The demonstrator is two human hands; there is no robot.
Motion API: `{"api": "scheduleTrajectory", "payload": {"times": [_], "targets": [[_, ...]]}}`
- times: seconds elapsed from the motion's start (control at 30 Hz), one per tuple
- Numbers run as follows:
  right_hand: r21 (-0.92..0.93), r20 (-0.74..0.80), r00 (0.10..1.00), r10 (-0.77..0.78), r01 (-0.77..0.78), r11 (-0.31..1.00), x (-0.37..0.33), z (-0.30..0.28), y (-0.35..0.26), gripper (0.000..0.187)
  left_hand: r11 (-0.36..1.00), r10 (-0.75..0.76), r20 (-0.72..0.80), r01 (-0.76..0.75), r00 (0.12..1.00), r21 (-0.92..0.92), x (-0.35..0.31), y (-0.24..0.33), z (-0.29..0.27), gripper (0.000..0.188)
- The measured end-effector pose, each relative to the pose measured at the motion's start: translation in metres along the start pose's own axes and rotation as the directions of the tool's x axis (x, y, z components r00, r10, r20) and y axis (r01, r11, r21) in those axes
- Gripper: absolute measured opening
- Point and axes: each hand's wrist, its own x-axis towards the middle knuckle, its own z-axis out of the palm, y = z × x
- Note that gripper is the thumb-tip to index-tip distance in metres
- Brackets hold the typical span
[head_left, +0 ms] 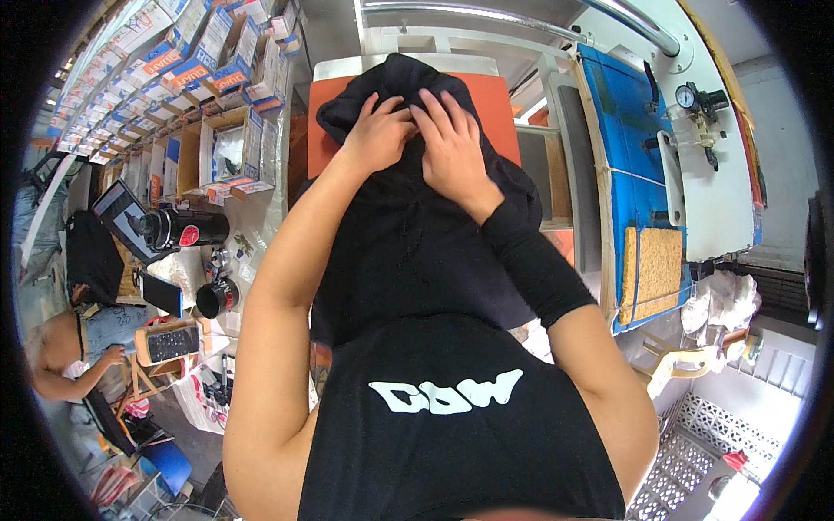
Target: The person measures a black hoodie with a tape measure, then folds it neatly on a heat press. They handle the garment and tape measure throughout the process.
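Observation:
A black hooded garment point(408, 226) is spread over an orange pad point(495, 100), its bunched hood at the far end. My left hand point(380, 137) rests on the cloth below the hood, fingers bent and apart. Beside it my right hand point(452, 156) lies on the same cloth, its fingers spread. The fingertips of both hands come close together near the garment's neck. A black sleeve covers my right forearm. The near end of the garment meets my own black top, so its lower edge is hard to make out.
At the right stands a machine with a blue-covered panel point(643, 174), a tan pad point(653, 269) and a pressure gauge point(685, 95). Stacked cardboard boxes point(165, 95), a black flask point(195, 228) and a laptop point(126, 217) are at the left. Another person sits at the lower left.

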Motion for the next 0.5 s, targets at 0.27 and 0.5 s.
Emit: {"api": "scheduleTrajectory", "payload": {"times": [0.27, 0.5], "targets": [[-0.208, 0.612, 0.788, 0.065, 0.081, 0.975, 0.003, -0.012, 0.046, 0.053, 0.999, -0.047, 0.198, 0.050, 0.979, -0.008, -0.025, -0.007, -0.009, 0.054], [-0.143, 0.615, 0.777, 0.134, -0.057, 0.988, -0.009, -0.008, 0.040, 0.058, 0.995, -0.102, 0.252, 0.101, 0.962, 0.016, -0.026, 0.014, -0.028, 0.077]]}}
